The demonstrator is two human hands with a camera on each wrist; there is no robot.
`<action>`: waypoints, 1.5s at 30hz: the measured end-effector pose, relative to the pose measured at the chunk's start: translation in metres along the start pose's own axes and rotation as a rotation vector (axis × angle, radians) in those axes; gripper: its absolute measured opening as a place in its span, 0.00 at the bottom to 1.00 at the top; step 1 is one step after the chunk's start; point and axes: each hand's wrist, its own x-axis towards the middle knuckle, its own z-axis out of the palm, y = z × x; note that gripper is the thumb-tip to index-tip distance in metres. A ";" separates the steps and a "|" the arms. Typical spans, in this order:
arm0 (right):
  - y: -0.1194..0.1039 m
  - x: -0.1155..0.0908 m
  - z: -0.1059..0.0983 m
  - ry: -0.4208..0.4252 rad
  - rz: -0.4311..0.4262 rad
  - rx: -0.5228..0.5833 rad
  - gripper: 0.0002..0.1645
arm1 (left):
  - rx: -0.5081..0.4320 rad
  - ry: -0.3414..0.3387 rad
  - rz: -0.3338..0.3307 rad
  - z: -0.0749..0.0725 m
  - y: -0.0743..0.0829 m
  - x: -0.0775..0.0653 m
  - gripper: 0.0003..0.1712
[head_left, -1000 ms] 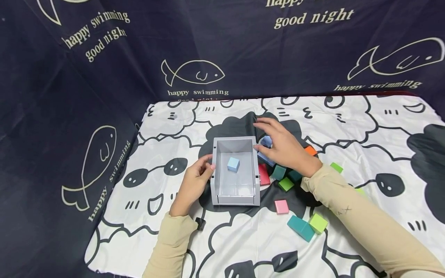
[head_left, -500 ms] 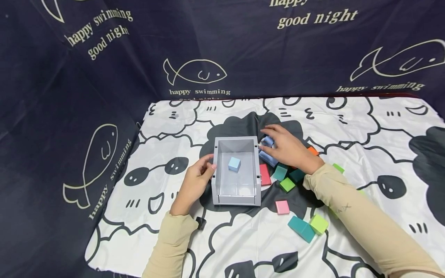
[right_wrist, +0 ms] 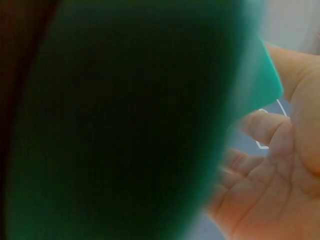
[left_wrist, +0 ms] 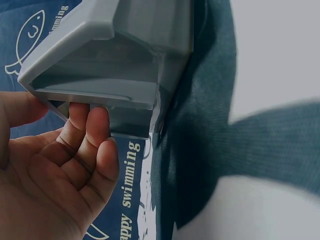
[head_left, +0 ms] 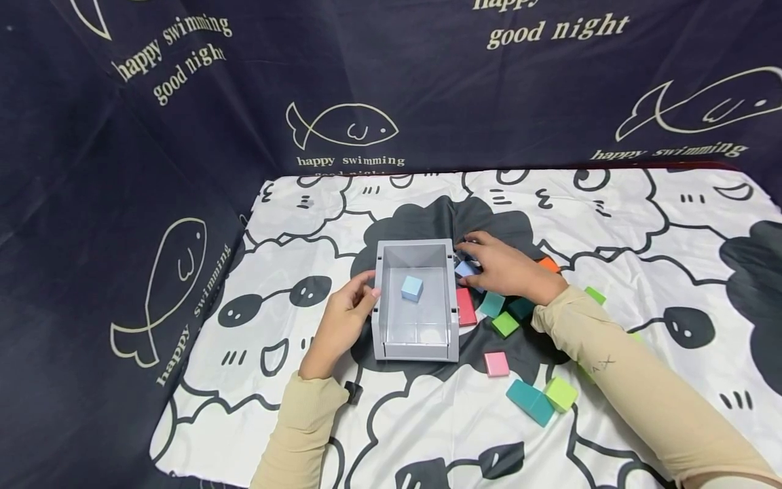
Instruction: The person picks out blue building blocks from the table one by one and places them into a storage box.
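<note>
A grey open-topped bin stands on the patterned cloth with a light blue cube inside. My left hand grips the bin's left wall; the left wrist view shows thumb and curled fingertips at its edge. Just right of the bin, my right hand has thumb and fingers around a blue block, pinching it from near and far sides. In the right wrist view, a blurred dark green block close to the lens covers most of the picture and hides the fingertips.
Right of the bin lie a red block, a teal block and a green block. Nearer are a pink block, a long teal block and a lime cube. An orange block sits behind the right wrist.
My right hand has lowered onto the blue block, and the gap between its thumb and fingers has narrowed. The left hand and the bin have stayed in place.
</note>
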 end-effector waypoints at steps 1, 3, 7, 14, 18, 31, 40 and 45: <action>0.000 0.000 0.000 0.006 -0.002 -0.002 0.38 | 0.000 0.000 -0.001 0.000 0.000 0.000 0.20; 0.000 0.001 0.001 0.015 -0.005 -0.005 0.37 | -0.002 0.001 0.000 0.000 0.000 0.000 0.20; 0.000 0.002 0.003 0.035 -0.006 -0.016 0.34 | -0.006 -0.001 -0.003 0.000 0.000 0.000 0.20; -0.003 0.002 0.002 0.068 0.000 -0.007 0.29 | -0.010 -0.002 -0.011 0.000 -0.001 -0.001 0.20; -0.003 0.001 0.001 0.088 -0.001 -0.007 0.28 | -0.006 -0.002 -0.011 0.000 -0.001 -0.001 0.20; -0.001 0.002 -0.002 0.133 0.021 0.049 0.15 | -0.007 -0.001 0.005 0.000 0.000 -0.001 0.20; 0.001 0.002 -0.002 0.191 0.018 0.026 0.12 | -0.014 -0.005 0.014 0.000 -0.001 0.000 0.20; 0.001 0.002 -0.004 0.224 0.016 0.018 0.11 | -0.014 -0.006 0.015 0.000 -0.001 0.000 0.20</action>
